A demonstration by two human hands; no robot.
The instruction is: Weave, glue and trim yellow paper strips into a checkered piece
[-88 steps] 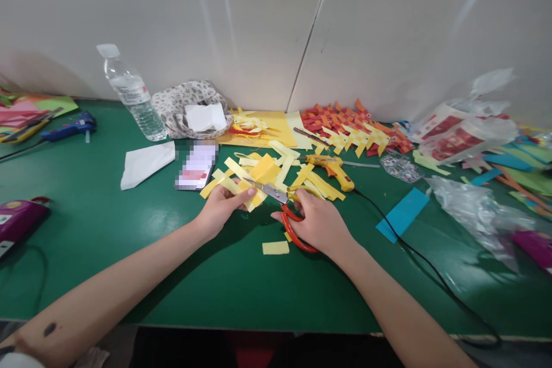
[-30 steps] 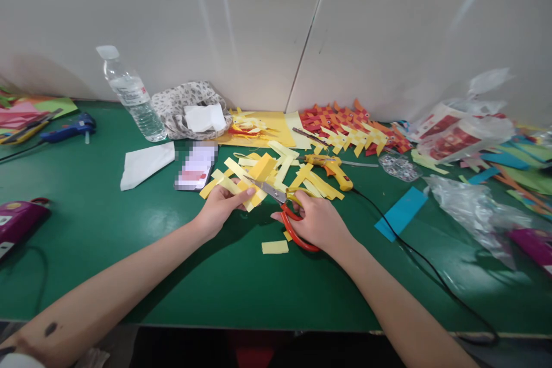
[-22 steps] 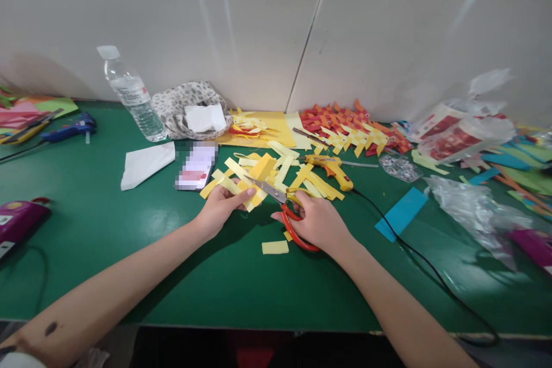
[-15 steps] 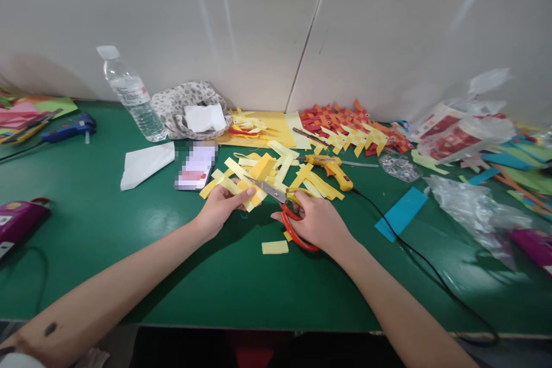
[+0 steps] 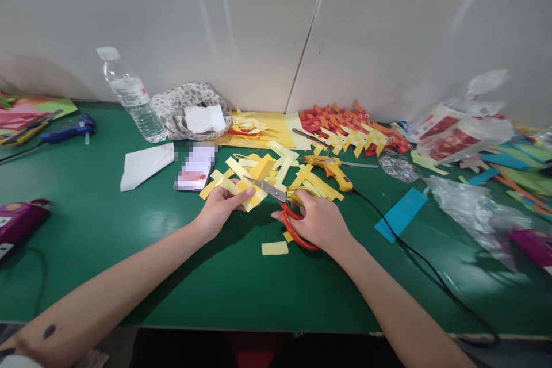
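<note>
Pinched between the thumb and fingers of my left hand (image 5: pixel 219 208) is a piece woven from yellow paper strips (image 5: pixel 254 194). My right hand (image 5: pixel 321 221) is closed around the red and yellow handles of a pair of scissors (image 5: pixel 276 192). Their blades point left and lie against the woven paper; whether they are cutting into it I cannot tell. Loose yellow paper strips (image 5: pixel 321 187) are heaped just beyond both hands. A small pale yellow paper offcut (image 5: pixel 275 248) lies on the green table (image 5: pixel 241 293) below the scissors.
Behind the strips lies a yellow glue gun (image 5: pixel 334 169) with a black cord trailing right. Woven red and orange paper fish (image 5: pixel 334 118) are piled near the wall. A phone (image 5: pixel 196 167), a leaning water bottle (image 5: pixel 131 95), a blue paper piece (image 5: pixel 401 214) and plastic bags (image 5: pixel 474 207) surround the work.
Almost nothing differs. Both hands, the woven paper and the scissors stay in nearly the same place, with only a very slight shift of the whole view.
</note>
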